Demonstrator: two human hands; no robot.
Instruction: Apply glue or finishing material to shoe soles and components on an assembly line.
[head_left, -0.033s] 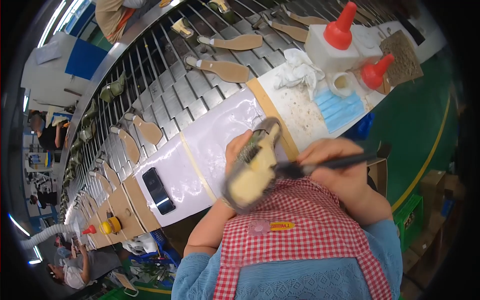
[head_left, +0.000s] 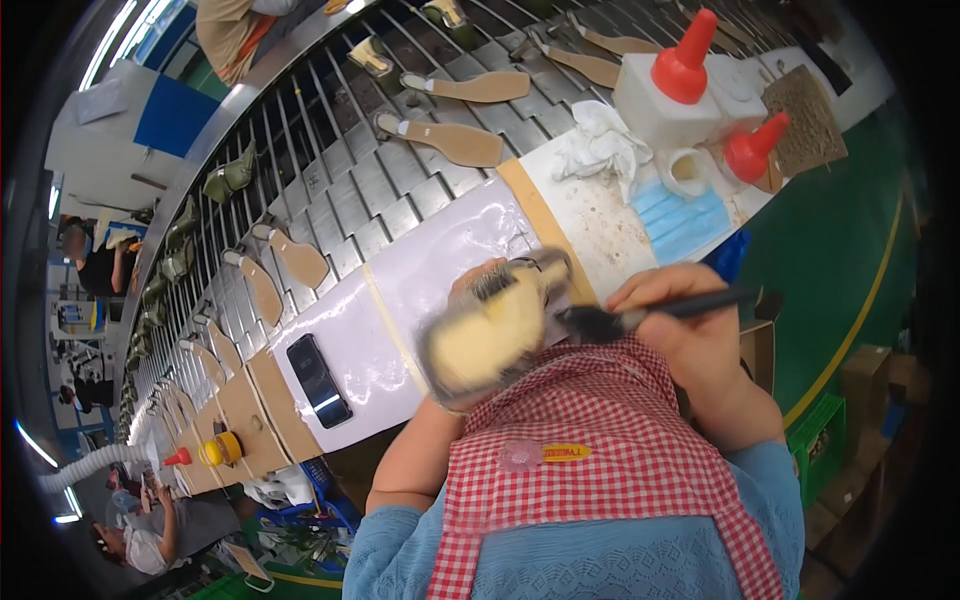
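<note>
My left hand (head_left: 478, 276), mostly hidden, holds a shoe (head_left: 487, 338) from behind; only some fingertips show past its far edge. The shoe's pale yellow underside faces up, with a dark rim around it, and motion blurs it. In my right hand (head_left: 690, 325) a black-handled brush (head_left: 705, 302) is gripped between the fingers. Its dark bristles are close beside the shoe's right edge; whether they touch cannot be made out. Both hands are above the near edge of the worktop, in front of my red checked apron (head_left: 590, 470).
A slatted metal conveyor (head_left: 340, 180) carries several tan soles (head_left: 470, 143) and green shoe uppers (head_left: 230, 175). At right stand white bottles with red nozzles (head_left: 685, 70), an open white pot (head_left: 685, 170), crumpled tissue (head_left: 603, 150) and a blue mask (head_left: 680, 215). A phone (head_left: 318, 380) lies left.
The shoe has turned and shifted slightly left and toward me. The brush now sits a little to the right, apart from the shoe's middle. Both hands keep their hold.
</note>
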